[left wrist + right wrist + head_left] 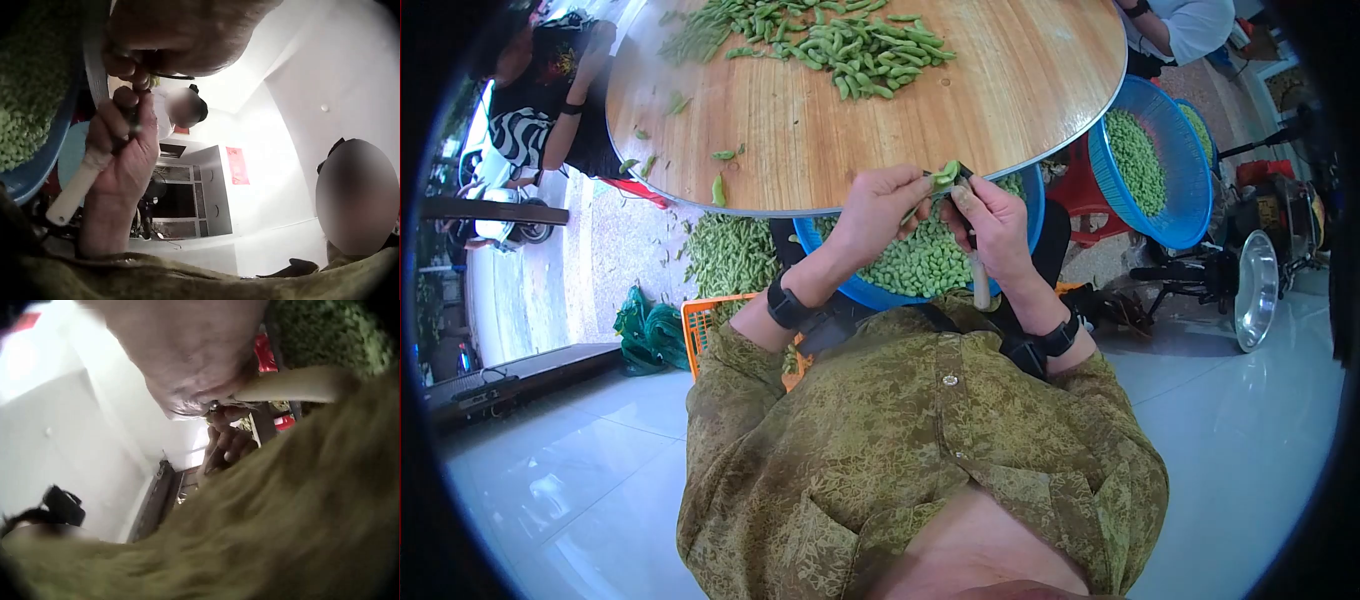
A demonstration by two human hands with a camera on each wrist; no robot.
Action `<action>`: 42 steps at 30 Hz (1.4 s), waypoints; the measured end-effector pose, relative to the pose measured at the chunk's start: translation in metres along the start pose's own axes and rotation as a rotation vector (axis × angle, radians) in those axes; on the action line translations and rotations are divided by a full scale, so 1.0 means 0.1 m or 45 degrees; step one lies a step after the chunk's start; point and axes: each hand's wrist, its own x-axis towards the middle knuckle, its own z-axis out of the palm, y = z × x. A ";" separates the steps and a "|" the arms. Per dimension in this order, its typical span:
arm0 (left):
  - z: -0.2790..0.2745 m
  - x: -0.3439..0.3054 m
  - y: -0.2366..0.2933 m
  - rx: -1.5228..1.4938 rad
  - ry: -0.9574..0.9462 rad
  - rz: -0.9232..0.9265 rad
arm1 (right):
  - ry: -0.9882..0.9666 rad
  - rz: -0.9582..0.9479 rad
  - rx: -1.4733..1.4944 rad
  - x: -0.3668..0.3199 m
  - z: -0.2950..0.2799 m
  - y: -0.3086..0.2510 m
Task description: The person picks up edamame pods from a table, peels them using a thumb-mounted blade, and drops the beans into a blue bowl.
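Over the table's near edge, my left hand (870, 212) pinches a green bean pod (946, 176) between thumb and fingers. My right hand (1000, 228) is close beside it, fingers curled round a tool with a pale handle (981, 284). A dark end of this tool shows by the pod; its exact kind is hidden by the fingers. In the left wrist view the handle (72, 194) sticks out below the right hand (128, 159). Beneath both hands is a blue basin (865, 292) holding shelled green beans (915, 262).
A pile of pods (870, 55) lies on the round wooden table (820, 150), with several loose ones at left. More pods (725, 255) fill an orange basket (693, 335). At right stand a blue basket (1190, 215) of beans and a metal bowl (1257, 295). Other people sit around the table.
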 end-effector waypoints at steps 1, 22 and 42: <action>0.02 -0.02 0.01 0.000 0.002 0.003 | 0.033 -0.083 -0.294 0.02 -0.03 0.02; 0.12 -0.17 -0.14 0.768 0.058 0.414 | -0.031 -0.833 -1.468 0.03 -0.07 -0.04; -1.11 0.32 0.62 1.798 0.571 1.043 | -0.265 -0.948 -1.578 0.00 -0.14 0.06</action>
